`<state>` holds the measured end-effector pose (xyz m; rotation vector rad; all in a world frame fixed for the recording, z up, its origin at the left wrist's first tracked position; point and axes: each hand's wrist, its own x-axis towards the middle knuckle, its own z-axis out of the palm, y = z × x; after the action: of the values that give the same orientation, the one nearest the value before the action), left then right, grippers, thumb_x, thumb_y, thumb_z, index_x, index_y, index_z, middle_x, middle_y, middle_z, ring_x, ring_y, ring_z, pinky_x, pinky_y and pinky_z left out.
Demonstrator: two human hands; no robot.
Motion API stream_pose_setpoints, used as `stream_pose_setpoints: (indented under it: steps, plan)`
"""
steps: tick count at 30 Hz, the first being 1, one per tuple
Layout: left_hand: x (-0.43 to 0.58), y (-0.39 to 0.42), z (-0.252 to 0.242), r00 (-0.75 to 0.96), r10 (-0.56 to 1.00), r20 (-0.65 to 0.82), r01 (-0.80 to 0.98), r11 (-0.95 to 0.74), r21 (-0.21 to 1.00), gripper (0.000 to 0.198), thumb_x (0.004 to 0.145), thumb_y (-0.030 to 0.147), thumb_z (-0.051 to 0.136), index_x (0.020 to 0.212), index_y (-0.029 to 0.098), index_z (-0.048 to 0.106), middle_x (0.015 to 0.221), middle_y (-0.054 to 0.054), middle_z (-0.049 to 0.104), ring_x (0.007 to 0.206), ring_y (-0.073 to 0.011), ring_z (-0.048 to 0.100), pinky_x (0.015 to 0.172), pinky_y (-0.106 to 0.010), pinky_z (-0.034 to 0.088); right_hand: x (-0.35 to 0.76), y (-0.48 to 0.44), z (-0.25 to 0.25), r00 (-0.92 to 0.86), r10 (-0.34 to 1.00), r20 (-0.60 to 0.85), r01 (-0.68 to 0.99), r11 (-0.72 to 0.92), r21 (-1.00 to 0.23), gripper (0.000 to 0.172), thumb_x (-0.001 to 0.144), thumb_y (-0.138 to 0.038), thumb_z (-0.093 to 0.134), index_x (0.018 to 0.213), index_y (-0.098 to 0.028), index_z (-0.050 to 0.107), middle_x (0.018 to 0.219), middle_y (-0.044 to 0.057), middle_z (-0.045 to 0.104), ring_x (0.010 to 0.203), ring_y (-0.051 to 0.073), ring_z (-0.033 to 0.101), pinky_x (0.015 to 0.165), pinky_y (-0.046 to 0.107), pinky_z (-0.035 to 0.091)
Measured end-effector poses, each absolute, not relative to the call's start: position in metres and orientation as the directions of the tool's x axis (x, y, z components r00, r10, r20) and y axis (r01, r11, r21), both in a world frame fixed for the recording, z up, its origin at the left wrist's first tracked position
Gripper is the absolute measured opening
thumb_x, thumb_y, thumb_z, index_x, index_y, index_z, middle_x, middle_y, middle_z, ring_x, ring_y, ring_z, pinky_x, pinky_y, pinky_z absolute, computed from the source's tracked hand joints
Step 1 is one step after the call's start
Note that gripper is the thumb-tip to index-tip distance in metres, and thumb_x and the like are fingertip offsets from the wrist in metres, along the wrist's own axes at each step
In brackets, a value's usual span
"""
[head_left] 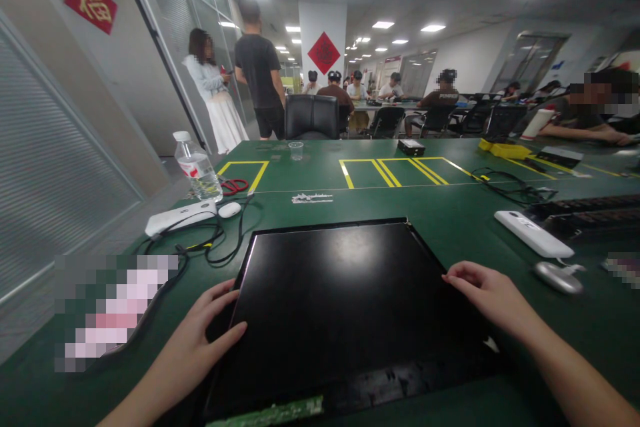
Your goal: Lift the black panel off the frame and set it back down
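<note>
A flat black LCD screen panel (340,307) lies in front of me, its glossy face up and a ceiling light reflected in it. At its near edge a green circuit board strip (280,410) shows. My left hand (207,323) holds the panel's left edge, thumb on the face and fingers along the side. On the opposite side, my right hand (480,287) pinches the right edge between thumb and curled fingers. A small pale tab (491,345) sticks out near the lower right corner.
On the green table (280,213) stand a water bottle (197,167) and a plastic cup (296,151). Red-handled scissors (234,186), black cables (220,240) and a white device (183,215) lie left. Another white device (533,233) and a silver mouse (559,277) lie right.
</note>
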<state>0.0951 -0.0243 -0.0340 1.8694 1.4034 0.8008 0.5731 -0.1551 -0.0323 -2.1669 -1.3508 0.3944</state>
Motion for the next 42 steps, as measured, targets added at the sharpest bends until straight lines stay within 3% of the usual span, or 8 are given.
stream_pose_setpoints:
  steps: [7,13,15,18,22,31,35,42]
  plan:
    - [0.087,-0.023,-0.051,0.326,0.939,0.111,0.634,-0.304,0.711,0.046,0.074,0.052,0.069,0.112,0.026,0.076,0.142,-0.013,0.057,0.131,-0.0404,0.05,0.112,-0.051,0.033,0.569,-0.155,-0.028,0.452,0.891,0.05,0.739,-0.343,-0.58,0.029,0.08,-0.051,0.055,0.074,-0.026,0.069,0.066,-0.001,0.07,0.063,0.02,0.063,0.057,0.03,0.045]
    - [0.081,-0.032,-0.065,0.435,0.88,0.192,0.67,-0.459,0.584,0.058,0.08,0.047,0.067,0.135,0.033,0.059,0.159,-0.008,0.038,0.142,-0.0388,0.037,0.115,-0.053,0.028,0.568,-0.156,-0.027,0.458,0.887,0.055,0.751,-0.353,-0.558,0.03,0.08,-0.052,0.055,0.075,-0.027,0.069,0.065,-0.001,0.069,0.061,0.019,0.062,0.057,0.03,0.044]
    - [0.081,-0.038,-0.055,0.531,0.825,0.193,0.642,-0.541,0.543,0.057,0.078,0.042,0.07,0.134,0.037,0.059,0.161,-0.005,0.035,0.142,-0.0387,0.036,0.114,-0.054,0.029,0.57,-0.156,-0.029,0.452,0.891,0.051,0.751,-0.349,-0.56,0.03,0.08,-0.053,0.055,0.076,-0.026,0.07,0.067,-0.001,0.07,0.062,0.019,0.063,0.058,0.03,0.044]
    - [0.08,-0.047,-0.036,0.683,0.722,0.107,0.59,-0.632,0.503,0.055,0.08,0.028,0.067,0.133,0.04,0.058,0.16,-0.002,0.037,0.14,-0.0337,0.041,0.111,-0.054,0.035,0.574,-0.156,-0.033,0.445,0.894,0.055,0.75,-0.339,-0.568,0.032,0.08,-0.053,0.054,0.077,-0.026,0.071,0.067,0.0,0.071,0.064,0.02,0.063,0.056,0.029,0.044]
    - [0.074,-0.048,-0.023,0.825,0.564,-0.031,0.517,-0.731,0.445,0.05,0.081,0.026,0.069,0.128,0.043,0.062,0.153,-0.001,0.05,0.136,-0.0312,0.048,0.107,-0.05,0.043,0.575,-0.156,-0.034,0.448,0.892,0.062,0.753,-0.339,-0.564,0.032,0.08,-0.053,0.054,0.077,-0.026,0.071,0.066,0.0,0.071,0.063,0.02,0.063,0.056,0.029,0.044]
    - [0.071,-0.042,-0.018,0.862,0.506,-0.045,0.492,-0.809,0.321,0.049,0.076,0.019,0.071,0.117,0.045,0.068,0.148,0.001,0.056,0.134,-0.0292,0.05,0.112,-0.057,0.033,0.573,-0.156,-0.032,0.453,0.891,0.042,0.749,-0.355,-0.559,0.033,0.08,-0.054,0.053,0.079,-0.026,0.071,0.071,0.001,0.073,0.066,0.021,0.064,0.058,0.031,0.044]
    - [0.075,-0.043,-0.014,0.888,0.46,-0.001,0.438,-0.846,0.305,0.05,0.076,0.014,0.069,0.116,0.043,0.07,0.145,0.001,0.059,0.132,-0.0269,0.053,0.112,-0.051,0.035,0.573,-0.156,-0.032,0.448,0.893,0.045,0.749,-0.348,-0.564,0.033,0.08,-0.054,0.054,0.078,-0.026,0.071,0.069,0.0,0.072,0.065,0.02,0.065,0.058,0.03,0.044]
    - [0.08,-0.045,-0.008,0.899,0.432,-0.068,0.434,-0.865,0.25,0.053,0.078,0.013,0.062,0.118,0.048,0.067,0.145,0.005,0.058,0.133,-0.0282,0.052,0.109,-0.055,0.038,0.573,-0.156,-0.033,0.449,0.892,0.056,0.746,-0.34,-0.572,0.033,0.08,-0.054,0.054,0.078,-0.026,0.071,0.07,0.0,0.072,0.064,0.02,0.064,0.058,0.03,0.045]
